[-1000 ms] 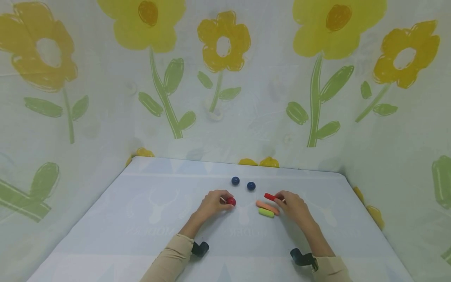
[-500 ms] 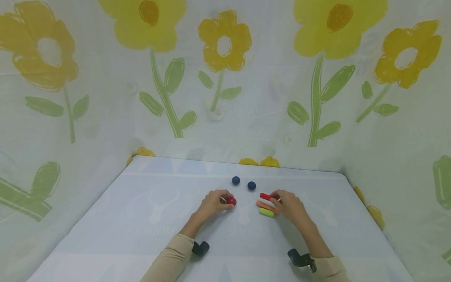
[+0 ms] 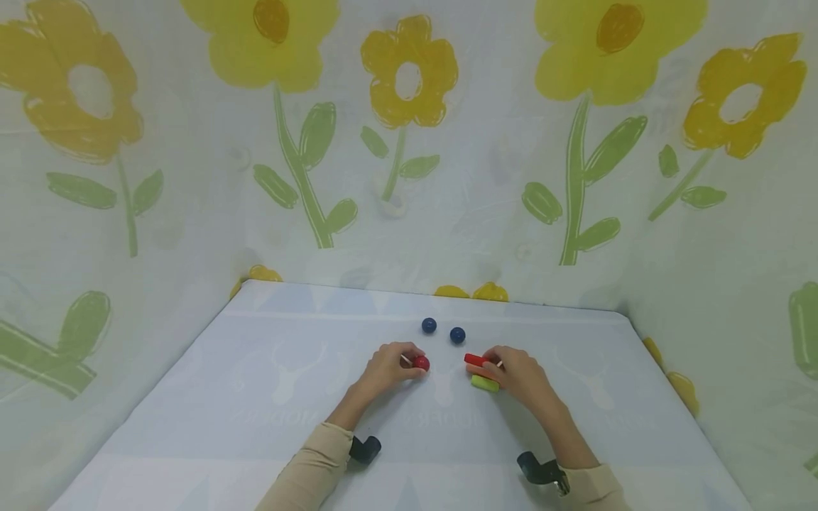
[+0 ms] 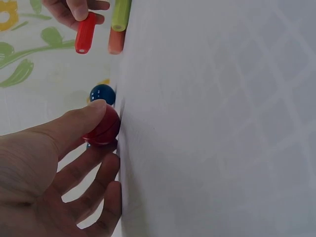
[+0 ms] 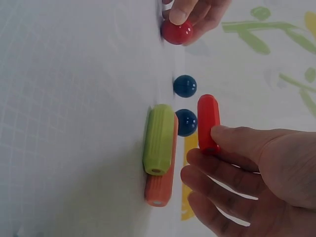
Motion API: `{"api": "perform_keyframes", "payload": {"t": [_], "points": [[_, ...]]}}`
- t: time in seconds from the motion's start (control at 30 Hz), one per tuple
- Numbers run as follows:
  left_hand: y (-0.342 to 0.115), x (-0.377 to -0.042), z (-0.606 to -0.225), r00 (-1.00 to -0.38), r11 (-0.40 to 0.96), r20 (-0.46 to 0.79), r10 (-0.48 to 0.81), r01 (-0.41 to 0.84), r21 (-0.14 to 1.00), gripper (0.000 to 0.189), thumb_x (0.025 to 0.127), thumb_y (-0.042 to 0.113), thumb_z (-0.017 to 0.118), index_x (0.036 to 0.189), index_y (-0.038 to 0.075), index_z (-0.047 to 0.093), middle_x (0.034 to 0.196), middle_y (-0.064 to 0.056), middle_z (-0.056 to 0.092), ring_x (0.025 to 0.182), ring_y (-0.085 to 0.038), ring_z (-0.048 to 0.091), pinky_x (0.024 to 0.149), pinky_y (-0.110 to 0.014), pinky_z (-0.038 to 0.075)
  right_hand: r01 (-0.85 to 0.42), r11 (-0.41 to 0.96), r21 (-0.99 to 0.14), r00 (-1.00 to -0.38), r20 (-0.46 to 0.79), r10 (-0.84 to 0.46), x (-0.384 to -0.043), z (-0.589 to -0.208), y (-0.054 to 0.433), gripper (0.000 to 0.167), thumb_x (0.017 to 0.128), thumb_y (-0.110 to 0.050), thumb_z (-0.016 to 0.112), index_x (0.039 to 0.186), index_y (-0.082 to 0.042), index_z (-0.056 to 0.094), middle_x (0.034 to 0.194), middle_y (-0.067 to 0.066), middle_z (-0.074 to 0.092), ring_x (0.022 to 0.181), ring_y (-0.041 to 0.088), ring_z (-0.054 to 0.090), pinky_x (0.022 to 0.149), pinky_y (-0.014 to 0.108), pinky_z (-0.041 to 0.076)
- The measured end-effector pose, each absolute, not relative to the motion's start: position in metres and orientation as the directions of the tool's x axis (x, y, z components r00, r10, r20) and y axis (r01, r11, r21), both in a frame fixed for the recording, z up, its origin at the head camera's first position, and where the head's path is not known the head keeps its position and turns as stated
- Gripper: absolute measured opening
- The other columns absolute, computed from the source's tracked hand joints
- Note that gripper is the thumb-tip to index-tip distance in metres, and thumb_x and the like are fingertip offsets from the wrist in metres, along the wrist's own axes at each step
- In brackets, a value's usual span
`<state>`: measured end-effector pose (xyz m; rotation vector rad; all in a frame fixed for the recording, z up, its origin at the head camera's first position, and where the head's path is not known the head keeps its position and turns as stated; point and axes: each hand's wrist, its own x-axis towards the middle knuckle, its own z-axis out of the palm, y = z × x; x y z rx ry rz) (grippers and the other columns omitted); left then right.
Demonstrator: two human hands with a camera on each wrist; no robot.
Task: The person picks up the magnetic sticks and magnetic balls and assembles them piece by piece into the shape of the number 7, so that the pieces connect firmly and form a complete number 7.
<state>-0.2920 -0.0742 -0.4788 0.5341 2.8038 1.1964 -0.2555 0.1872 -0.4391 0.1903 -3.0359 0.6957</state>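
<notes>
A shiny red ball (image 3: pixel 421 363) is pinched between the thumb and fingers of my left hand (image 3: pixel 386 370), low at the tabletop. My right hand (image 3: pixel 522 372) pinches a short red grooved stick (image 5: pixel 208 118) by one end, its other end pointing left. In the right wrist view the stick is raised off the table. Under it in the head view lies an orange grooved stick (image 5: pixel 160 187), partly covered by the red one and the fingers. Beside the orange stick, on the near side, lies a lime-green grooved stick (image 3: pixel 485 384) with a small hole in its end.
Two dark blue balls (image 3: pixel 429 326) (image 3: pixel 457 335) sit beyond the hands toward the back. The white table (image 3: pixel 268 440) meets a flower-printed curtain (image 3: pixel 473 213) at the back and sides. A black wrist camera (image 3: pixel 539 468) hangs off each wrist.
My right hand has moved left with the red stick, which now overlaps the orange stick in the head view. My left hand stays in place, holding the red ball.
</notes>
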Motion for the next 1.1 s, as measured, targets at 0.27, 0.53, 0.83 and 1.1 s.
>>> {"api": "perform_keyframes", "payload": {"t": [0.27, 0.53, 0.83, 1.1], "points": [[-0.074, -0.292, -0.477, -0.941, 0.651, 0.083, 0.328, 0.289, 0.702, 0.029, 0.082, 0.023, 0.080, 0.110, 0.018, 0.072, 0.102, 0.001, 0.072, 0.085, -0.011, 0.061, 0.077, -0.026, 0.052, -0.135, 0.888, -0.440, -0.990, 0.028, -0.136, -0.259, -0.442, 0.184, 0.022, 0.091, -0.021, 0.069, 0.109, -0.008, 0.070, 0.093, 0.003, 0.069, 0.081, 0.015, 0.058, 0.078, 0.034, 0.056], [-0.072, -0.290, -0.476, -0.944, 0.657, 0.079, 0.321, 0.282, 0.700, 0.030, 0.082, 0.022, 0.079, 0.111, 0.019, 0.072, 0.102, 0.001, 0.072, 0.086, -0.011, 0.061, 0.077, -0.026, 0.053, -0.153, 0.891, -0.428, -0.988, 0.036, -0.152, -0.259, -0.445, 0.179, 0.019, 0.089, -0.020, 0.072, 0.106, -0.010, 0.071, 0.088, 0.001, 0.068, 0.079, 0.014, 0.057, 0.077, 0.033, 0.055], [-0.072, -0.291, -0.477, -0.943, 0.659, 0.078, 0.322, 0.283, 0.697, 0.030, 0.082, 0.022, 0.080, 0.111, 0.019, 0.072, 0.102, 0.001, 0.072, 0.086, -0.011, 0.061, 0.077, -0.026, 0.053, -0.137, 0.899, -0.417, -0.989, 0.008, -0.147, -0.258, -0.445, 0.171, 0.018, 0.089, -0.019, 0.072, 0.105, -0.010, 0.070, 0.089, 0.002, 0.068, 0.079, 0.014, 0.057, 0.080, 0.034, 0.056], [-0.073, -0.291, -0.476, -0.944, 0.652, 0.080, 0.321, 0.281, 0.704, 0.029, 0.082, 0.021, 0.079, 0.111, 0.018, 0.072, 0.102, 0.000, 0.072, 0.086, -0.012, 0.061, 0.077, -0.027, 0.054, -0.139, 0.895, -0.423, -0.988, 0.005, -0.151, -0.260, -0.446, 0.165, 0.019, 0.089, -0.018, 0.072, 0.105, -0.010, 0.071, 0.090, 0.002, 0.069, 0.079, 0.014, 0.058, 0.081, 0.034, 0.056]]}}
